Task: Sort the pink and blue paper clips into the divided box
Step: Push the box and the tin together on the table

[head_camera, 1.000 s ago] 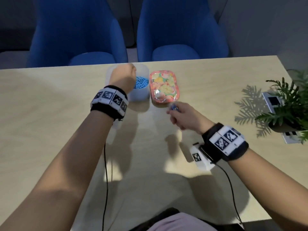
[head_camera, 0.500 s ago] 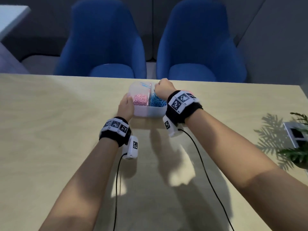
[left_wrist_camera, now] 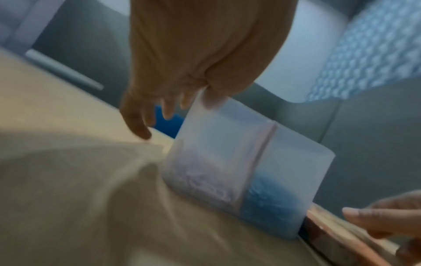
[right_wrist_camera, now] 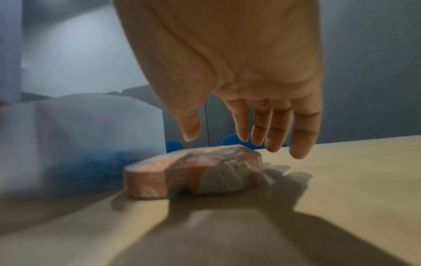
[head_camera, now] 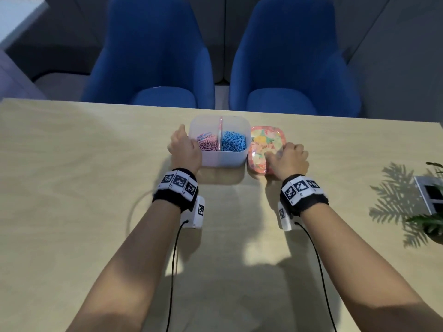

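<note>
Divided box (head_camera: 220, 159): left hand (head_camera: 185, 153) rests loose-fingered against its left wall. Right hand (head_camera: 288, 159) hangs slack and empty over the tray (head_camera: 255, 161) beside it.

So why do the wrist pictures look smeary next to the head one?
Head view: sharp, the plant casting a crisp shadow on the table. Left wrist view: motion blur smears the divided box. Right wrist view: floral tray soft, right hand clearer.

Wooden table (head_camera: 72, 176) bears divided box (head_camera: 224, 160), tray (head_camera: 266, 137), plant (head_camera: 431, 221).

Blue chairs (head_camera: 148, 68) behind a pale wooden table (head_camera: 72, 188), potted plant (head_camera: 429, 222) at right.
</note>
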The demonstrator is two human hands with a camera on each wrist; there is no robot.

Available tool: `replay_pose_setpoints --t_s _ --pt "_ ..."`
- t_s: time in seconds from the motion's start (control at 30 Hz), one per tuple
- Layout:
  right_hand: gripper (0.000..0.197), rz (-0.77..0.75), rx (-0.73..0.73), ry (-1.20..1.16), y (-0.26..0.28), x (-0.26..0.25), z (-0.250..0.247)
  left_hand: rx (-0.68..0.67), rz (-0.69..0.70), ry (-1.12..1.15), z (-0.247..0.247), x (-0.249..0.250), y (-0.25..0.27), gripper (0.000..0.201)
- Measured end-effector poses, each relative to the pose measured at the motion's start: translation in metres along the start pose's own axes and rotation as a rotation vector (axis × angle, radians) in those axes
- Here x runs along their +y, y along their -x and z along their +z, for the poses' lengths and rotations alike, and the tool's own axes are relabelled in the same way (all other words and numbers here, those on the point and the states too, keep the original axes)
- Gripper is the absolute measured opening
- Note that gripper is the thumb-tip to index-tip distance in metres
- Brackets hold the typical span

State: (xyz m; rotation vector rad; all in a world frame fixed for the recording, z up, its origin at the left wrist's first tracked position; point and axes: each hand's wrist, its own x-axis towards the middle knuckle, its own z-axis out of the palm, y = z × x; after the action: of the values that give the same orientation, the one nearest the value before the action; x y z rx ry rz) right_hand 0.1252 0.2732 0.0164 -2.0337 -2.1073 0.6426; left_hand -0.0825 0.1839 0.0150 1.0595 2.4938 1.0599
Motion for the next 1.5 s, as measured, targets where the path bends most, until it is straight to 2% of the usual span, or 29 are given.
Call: replay_pose_setpoints --t_s 0.03,0.07,0.13,0.27,0.43,0.6,0.77,0.83,1.0,1.07,1.13,1.2,1.27,1.37,1.5 --pt "0.055 -0.005 -0.015 0.004 0.001 0.003 0.003 0.067 0.110 -0.154 -0.004 0.004 -0.005 0.037" --pt "0.056 -0.009 -0.036 -0.008 0.001 0.005 0.006 0.077 0.230 -0.301 -0.009 0.011 -0.009 0.035" --pt "0.055 -0.007 -0.079 -0.029 0.002 0.008 0.009 -0.080 0.370 -0.548 -0.015 0.032 -0.021 0.029" --pt "0.054 -0.012 -0.074 -0.003 0.004 0.008 0.010 -0.364 0.363 -0.935 -0.011 0.061 -0.042 0.029" --pt "0.057 -0.027 -0.051 0.001 0.005 0.008 0.014 -0.519 0.368 -1.104 0.011 0.061 -0.048 0.023" --pt "0.061 -0.041 0.019 0.047 0.009 0.012 0.022 -0.484 0.338 -1.082 0.012 0.062 -0.048 0.022" --pt "0.060 -0.045 0.014 0.046 0.010 0.015 0.023 -0.447 0.367 -1.023 0.003 0.058 -0.044 0.025" --pt "0.060 -0.055 0.011 0.040 0.012 0.015 0.023 -0.474 0.303 -0.902 -0.004 0.058 -0.049 0.022" --pt "0.060 -0.080 0.005 0.053 0.014 0.020 0.023 -0.540 0.048 -0.402 -0.028 0.053 -0.065 0.016" --pt "0.060 -0.077 0.002 0.053 0.014 0.020 0.023 -0.568 0.021 -0.311 -0.037 0.053 -0.064 0.017" --pt "0.061 -0.073 0.007 0.053 0.014 0.019 0.024 -0.599 0.069 -0.377 -0.039 0.055 -0.061 0.017" --pt "0.061 -0.072 0.011 0.055 0.014 0.019 0.024 -0.631 0.136 -0.545 -0.032 0.057 -0.058 0.017" --pt "0.061 -0.074 0.010 0.053 0.014 0.020 0.024 -0.593 0.223 -0.724 -0.022 0.060 -0.055 0.016" --pt "0.061 -0.074 0.013 0.050 0.014 0.020 0.024 -0.524 0.357 -0.947 -0.008 0.063 -0.055 0.027" --pt "0.062 -0.079 0.015 0.060 0.013 0.021 0.025 -0.556 0.397 -1.042 0.007 0.060 -0.056 0.023"
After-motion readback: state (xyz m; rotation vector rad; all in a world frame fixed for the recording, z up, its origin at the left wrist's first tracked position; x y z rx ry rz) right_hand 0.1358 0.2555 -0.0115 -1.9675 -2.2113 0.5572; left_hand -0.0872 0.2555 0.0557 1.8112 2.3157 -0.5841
